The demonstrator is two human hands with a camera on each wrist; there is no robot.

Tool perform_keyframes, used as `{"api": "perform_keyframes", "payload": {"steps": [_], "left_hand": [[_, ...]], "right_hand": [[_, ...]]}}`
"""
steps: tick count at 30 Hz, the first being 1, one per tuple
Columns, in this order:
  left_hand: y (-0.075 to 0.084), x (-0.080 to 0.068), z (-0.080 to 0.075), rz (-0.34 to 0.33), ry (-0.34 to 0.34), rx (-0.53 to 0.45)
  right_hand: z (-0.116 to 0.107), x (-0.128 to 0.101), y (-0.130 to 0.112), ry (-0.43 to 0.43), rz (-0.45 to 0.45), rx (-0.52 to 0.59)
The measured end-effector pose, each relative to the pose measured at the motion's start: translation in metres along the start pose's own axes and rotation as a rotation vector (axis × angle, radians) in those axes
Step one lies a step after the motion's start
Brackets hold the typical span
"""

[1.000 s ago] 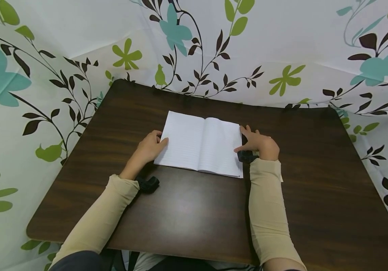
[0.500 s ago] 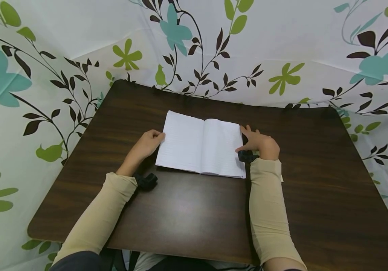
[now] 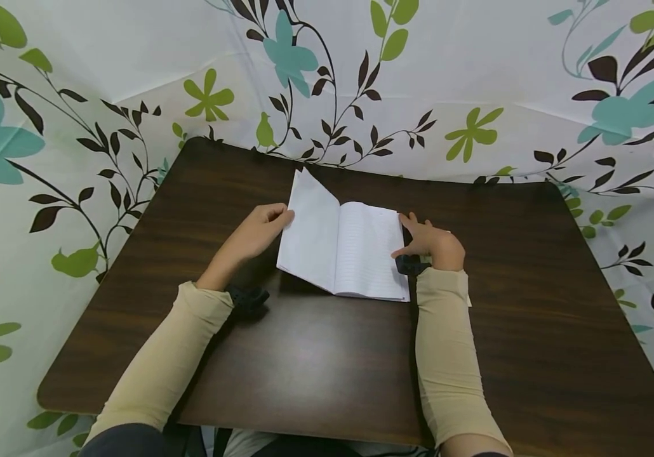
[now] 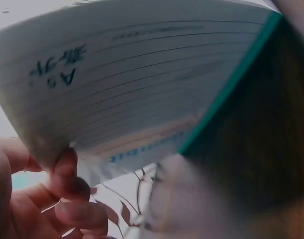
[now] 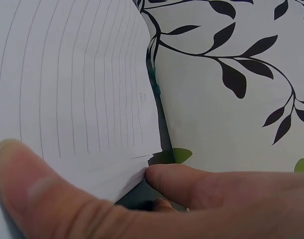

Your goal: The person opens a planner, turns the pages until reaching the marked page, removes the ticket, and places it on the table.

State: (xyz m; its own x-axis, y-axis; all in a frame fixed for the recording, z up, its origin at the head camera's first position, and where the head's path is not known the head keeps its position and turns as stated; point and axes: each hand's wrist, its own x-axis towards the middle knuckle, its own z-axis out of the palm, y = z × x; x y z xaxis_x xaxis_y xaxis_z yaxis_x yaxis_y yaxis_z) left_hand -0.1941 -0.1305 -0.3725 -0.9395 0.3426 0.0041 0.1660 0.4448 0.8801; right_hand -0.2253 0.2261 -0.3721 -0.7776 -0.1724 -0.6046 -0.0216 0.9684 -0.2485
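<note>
A: Since a second ago the left half of the white lined notebook [image 3: 343,249] is up off the dark brown wooden table [image 3: 315,355]; before, it lay flat open. Camera drifted a bit too.

B: Order big to small. Backdrop?

A: White floral cloth with teal and green leaves [image 3: 475,76] round the table on three sides. Notebook sits mid-table, toward the far edge, right half flat.

B: Left hand?

A: Left hand [image 3: 258,231] pinches the raised half's outer edge, thumb and fingers [image 4: 67,169] curled on it. Wrist view shows the printed cover and a teal spine edge.

B: Right?

A: Right hand [image 3: 430,242] rests at the right page edge, fingers fairly straight, thumb [image 5: 52,199] on the page corner, holding nothing. Beige sleeves, black wrist mounts on both arms.

B: Tip for the fold-over?

A: My judgement: keep the right hand pressing the flat half so the book doesn't slide, and swing the left half over by the cover edge, not loose sheets, so nothing creases.
</note>
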Motion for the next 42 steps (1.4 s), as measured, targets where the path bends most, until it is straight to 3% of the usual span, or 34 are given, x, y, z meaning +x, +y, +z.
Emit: {"api": "perform_keyframes", "payload": {"steps": [10, 16, 21, 25, 30, 34, 38, 42], "left_hand": [[0.049, 0.027, 0.024, 0.111, -0.093, 0.050], [0.082, 0.048, 0.060, 0.124, -0.141, 0.162], [0.101, 0.060, 0.091, 0.081, -0.157, 0.313], [0.107, 0.065, 0.114, 0.031, -0.174, 0.384], [0.106, 0.072, 0.141, -0.009, -0.185, 0.432], [0.105, 0.076, 0.164, -0.024, -0.189, 0.528], [0.102, 0.079, 0.185, -0.048, -0.209, 0.623], [0.100, 0.081, 0.196, -0.093, -0.217, 0.671]], "right_hand": [[0.000, 0.001, 0.002, 0.005, -0.015, -0.002], [-0.001, 0.000, 0.004, 0.010, -0.009, -0.006], [-0.002, -0.003, 0.009, 0.009, -0.002, 0.018], [-0.004, -0.006, 0.015, 0.018, -0.028, 0.085], [-0.009, -0.011, 0.026, 0.092, -0.063, 0.164], [-0.011, -0.015, 0.032, 0.143, -0.077, 0.217], [-0.010, -0.018, 0.034, 0.142, -0.082, 0.252], [-0.009, -0.016, 0.033, 0.133, -0.084, 0.262]]}}
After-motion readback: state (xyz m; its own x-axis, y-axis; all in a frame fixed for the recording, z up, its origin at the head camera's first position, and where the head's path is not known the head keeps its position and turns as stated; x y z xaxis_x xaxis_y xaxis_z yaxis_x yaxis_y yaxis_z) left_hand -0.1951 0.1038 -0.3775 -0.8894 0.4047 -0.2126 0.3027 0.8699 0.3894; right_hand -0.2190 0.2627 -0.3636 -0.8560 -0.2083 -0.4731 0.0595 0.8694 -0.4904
